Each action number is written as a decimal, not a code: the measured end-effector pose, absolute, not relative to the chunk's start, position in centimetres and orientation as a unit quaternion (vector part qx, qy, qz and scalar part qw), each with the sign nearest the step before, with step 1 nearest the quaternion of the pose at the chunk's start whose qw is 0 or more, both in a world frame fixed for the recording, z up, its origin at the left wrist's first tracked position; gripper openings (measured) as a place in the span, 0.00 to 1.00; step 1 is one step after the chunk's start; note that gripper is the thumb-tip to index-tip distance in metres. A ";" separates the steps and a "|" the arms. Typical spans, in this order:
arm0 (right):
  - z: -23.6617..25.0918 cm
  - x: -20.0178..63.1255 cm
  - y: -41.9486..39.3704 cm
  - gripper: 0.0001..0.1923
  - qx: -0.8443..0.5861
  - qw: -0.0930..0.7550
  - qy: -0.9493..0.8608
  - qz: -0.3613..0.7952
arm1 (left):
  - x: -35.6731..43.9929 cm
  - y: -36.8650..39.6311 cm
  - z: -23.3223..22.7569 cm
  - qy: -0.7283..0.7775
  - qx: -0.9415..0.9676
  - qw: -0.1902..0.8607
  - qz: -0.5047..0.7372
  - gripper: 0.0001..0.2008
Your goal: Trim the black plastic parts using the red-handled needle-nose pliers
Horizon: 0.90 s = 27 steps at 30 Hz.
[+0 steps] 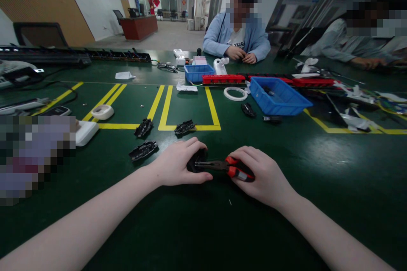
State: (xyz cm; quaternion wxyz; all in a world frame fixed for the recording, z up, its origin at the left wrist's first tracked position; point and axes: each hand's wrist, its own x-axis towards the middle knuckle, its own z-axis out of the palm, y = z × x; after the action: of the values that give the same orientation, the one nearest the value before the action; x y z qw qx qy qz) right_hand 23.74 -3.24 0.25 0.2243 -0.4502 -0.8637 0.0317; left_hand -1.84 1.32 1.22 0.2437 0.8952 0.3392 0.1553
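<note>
My left hand (pixel 182 161) is closed around a small black plastic part (pixel 193 163), mostly hidden by the fingers. In my right hand (pixel 262 173) are needle-nose pliers (pixel 218 165) with red and black handles. Their jaws point left and reach the black part; what the tips grip, if anything, I cannot make out. Similar black plastic pieces lie beyond my left hand: one (pixel 143 151) close to the wrist, another (pixel 144 128) behind it, and a third (pixel 184 127) on the yellow tape line.
A blue bin (pixel 280 97) stands at the right with black parts beside it, and a smaller blue bin (pixel 199 73) farther back. A white tape roll (pixel 235 94) lies between them. Red strips (pixel 224 79) run across the green table (pixel 203 237). Two people (pixel 237 38) sit across.
</note>
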 end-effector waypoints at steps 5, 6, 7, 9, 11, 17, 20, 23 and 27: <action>0.2 23.7 -3.2 0.14 -0.444 0.235 -0.864 0.027 | -1.9 1.3 1.2 0.334 0.895 0.252 0.155 0.25; 0.2 23.7 -3.2 0.13 -0.444 0.237 -0.864 0.025 | -2.0 1.4 1.2 0.332 0.895 0.254 0.157 0.25; 0.2 23.7 -3.3 0.13 -0.443 0.239 -0.864 0.024 | -2.0 1.4 1.1 0.330 0.895 0.256 0.159 0.25; 0.2 23.7 -3.3 0.13 -0.443 0.239 -0.863 0.024 | -2.0 1.5 1.0 0.326 0.895 0.258 0.163 0.24; 0.3 23.7 -3.3 0.14 -0.442 0.240 -0.864 0.024 | -2.1 1.6 0.9 0.320 0.897 0.260 0.162 0.25; 0.2 23.7 -3.3 0.14 -0.435 0.244 -0.866 0.021 | -2.2 1.9 0.7 0.305 0.905 0.254 0.153 0.26; 0.2 23.7 -3.3 0.14 -0.437 0.246 -0.865 0.022 | -2.1 1.9 0.7 0.305 0.906 0.250 0.153 0.27; 0.2 23.7 -3.3 0.14 -0.439 0.245 -0.864 0.029 | -2.1 1.9 0.6 0.304 0.908 0.249 0.148 0.28; 0.3 23.7 -3.4 0.14 -0.438 0.242 -0.865 0.030 | -2.1 1.9 0.7 0.306 0.907 0.248 0.148 0.28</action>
State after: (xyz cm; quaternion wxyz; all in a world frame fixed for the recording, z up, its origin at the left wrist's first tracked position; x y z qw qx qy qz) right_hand 23.66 -3.36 0.32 0.2416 -0.4381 -0.8653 0.0298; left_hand -2.08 1.92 0.70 0.2479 0.9072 0.3056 0.1484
